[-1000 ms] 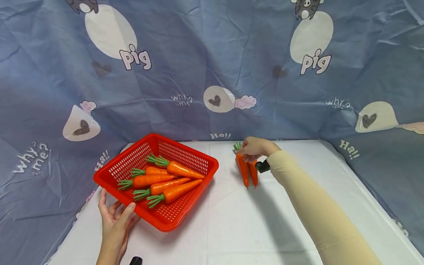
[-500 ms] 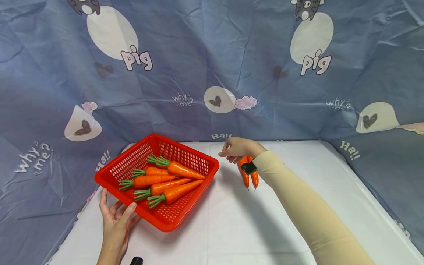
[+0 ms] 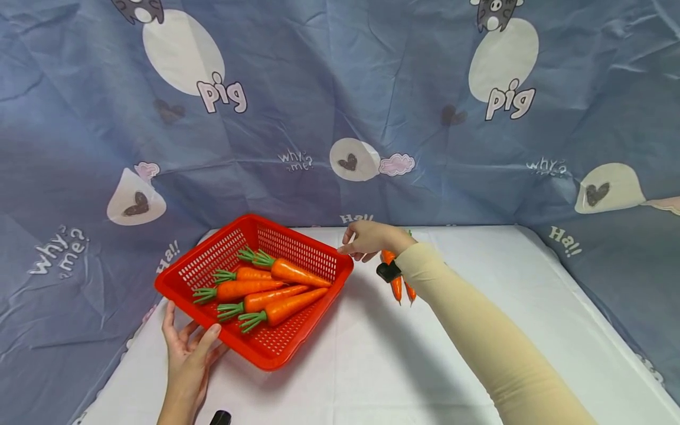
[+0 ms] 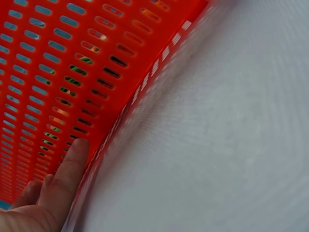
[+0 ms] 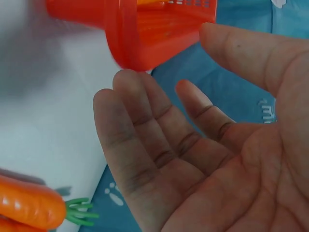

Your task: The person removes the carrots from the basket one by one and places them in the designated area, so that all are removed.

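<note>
A red plastic basket [image 3: 249,351] with slotted walls holds several orange carrots [image 3: 287,310] with green tops. Fingertips of my left hand [image 3: 186,360] meet its near left side, the thumb tip at the rim. Up close, the left wrist view shows one straight finger [image 4: 65,179] against the slotted wall. My right hand [image 3: 369,237] reaches to the basket's right corner, fingers spread and fingertips right at the rim. In the right wrist view its palm [image 5: 217,183] holds nothing. Two carrots [image 3: 396,289] lie on the white cloth below the right wrist, partly hidden by the arm.
A white cloth [image 3: 340,383] covers the table. Blue printed fabric [image 3: 297,106] hangs behind it and along both sides. A black wrist strap piece [image 3: 389,271] sits at the right wrist, and another black piece [image 3: 220,418] shows near the left forearm.
My right hand has left the two carrots and moved left to the basket's right corner, carrying nothing. The left hand and the basket have stayed in place.
</note>
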`<action>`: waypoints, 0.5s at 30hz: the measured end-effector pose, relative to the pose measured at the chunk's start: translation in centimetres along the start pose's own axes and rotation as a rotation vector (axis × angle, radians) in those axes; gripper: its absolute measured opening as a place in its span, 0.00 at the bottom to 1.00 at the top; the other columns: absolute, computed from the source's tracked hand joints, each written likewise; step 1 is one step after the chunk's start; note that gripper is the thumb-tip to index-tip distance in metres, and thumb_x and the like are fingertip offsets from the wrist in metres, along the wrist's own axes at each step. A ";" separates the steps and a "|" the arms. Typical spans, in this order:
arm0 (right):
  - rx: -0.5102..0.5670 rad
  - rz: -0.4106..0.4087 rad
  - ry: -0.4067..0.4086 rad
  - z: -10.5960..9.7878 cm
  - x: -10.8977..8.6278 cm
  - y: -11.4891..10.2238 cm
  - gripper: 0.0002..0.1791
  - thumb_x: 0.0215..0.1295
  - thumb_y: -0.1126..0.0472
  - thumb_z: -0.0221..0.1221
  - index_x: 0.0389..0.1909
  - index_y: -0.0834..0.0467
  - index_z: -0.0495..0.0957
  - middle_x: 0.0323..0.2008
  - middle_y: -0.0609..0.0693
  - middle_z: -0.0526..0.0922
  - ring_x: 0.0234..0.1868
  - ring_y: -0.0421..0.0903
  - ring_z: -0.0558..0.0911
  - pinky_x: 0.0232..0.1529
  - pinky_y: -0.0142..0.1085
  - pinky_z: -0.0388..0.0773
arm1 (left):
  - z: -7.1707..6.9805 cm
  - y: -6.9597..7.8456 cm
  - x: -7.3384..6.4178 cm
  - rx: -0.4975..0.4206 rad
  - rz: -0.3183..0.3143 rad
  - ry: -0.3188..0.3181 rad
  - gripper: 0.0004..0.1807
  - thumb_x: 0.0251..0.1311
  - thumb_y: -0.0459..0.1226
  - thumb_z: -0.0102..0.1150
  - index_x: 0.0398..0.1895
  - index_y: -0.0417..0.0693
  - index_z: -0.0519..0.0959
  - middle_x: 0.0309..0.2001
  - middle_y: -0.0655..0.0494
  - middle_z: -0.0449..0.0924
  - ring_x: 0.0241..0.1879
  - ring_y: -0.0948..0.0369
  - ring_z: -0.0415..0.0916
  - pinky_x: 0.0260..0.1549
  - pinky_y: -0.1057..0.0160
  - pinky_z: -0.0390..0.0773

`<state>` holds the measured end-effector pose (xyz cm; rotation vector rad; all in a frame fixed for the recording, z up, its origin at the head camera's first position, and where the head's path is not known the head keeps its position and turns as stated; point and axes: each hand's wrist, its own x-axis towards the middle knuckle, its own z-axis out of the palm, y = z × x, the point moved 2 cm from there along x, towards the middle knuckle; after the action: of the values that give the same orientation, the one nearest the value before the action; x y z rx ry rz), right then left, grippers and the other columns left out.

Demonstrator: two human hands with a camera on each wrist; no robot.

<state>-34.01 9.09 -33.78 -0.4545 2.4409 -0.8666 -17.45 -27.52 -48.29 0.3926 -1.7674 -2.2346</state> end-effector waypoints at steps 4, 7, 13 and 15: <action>-0.023 -0.011 0.001 0.3 0.4 -0.5 0.19 0.78 0.52 0.64 0.58 0.61 0.75 0.47 0.59 0.84 0.48 0.53 0.86 0.50 0.38 0.89 | 0.0 -0.1 0.1 -0.002 0.000 0.001 0.57 0.74 0.30 0.62 0.84 0.89 0.38 0.65 0.57 0.62 0.60 0.63 0.74 0.38 0.64 0.91; -0.027 -0.012 0.003 0.3 0.7 -0.7 0.20 0.78 0.53 0.64 0.59 0.61 0.75 0.45 0.56 0.83 0.48 0.52 0.86 0.50 0.37 0.89 | 0.0 -0.1 0.1 -0.002 -0.003 0.003 0.57 0.74 0.30 0.62 0.84 0.89 0.38 0.65 0.57 0.62 0.60 0.63 0.75 0.38 0.64 0.91; -0.032 -0.034 0.000 0.5 1.2 -1.2 0.19 0.78 0.54 0.64 0.59 0.61 0.75 0.37 0.52 0.82 0.45 0.49 0.83 0.51 0.39 0.89 | -0.1 -0.1 0.1 -0.004 0.000 -0.005 0.56 0.75 0.30 0.61 0.84 0.89 0.38 0.65 0.57 0.62 0.60 0.64 0.75 0.38 0.64 0.91; -0.047 -0.045 0.000 0.5 1.3 -1.4 0.19 0.77 0.54 0.65 0.58 0.61 0.76 0.36 0.52 0.82 0.43 0.48 0.83 0.52 0.40 0.89 | -0.1 -0.1 0.1 -0.003 0.000 -0.006 0.56 0.75 0.31 0.61 0.84 0.89 0.38 0.64 0.57 0.62 0.60 0.64 0.76 0.39 0.64 0.91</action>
<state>-34.58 7.19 -33.67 -0.5280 2.4641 -0.8287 -17.47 -27.65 -48.45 0.3858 -1.7670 -2.2400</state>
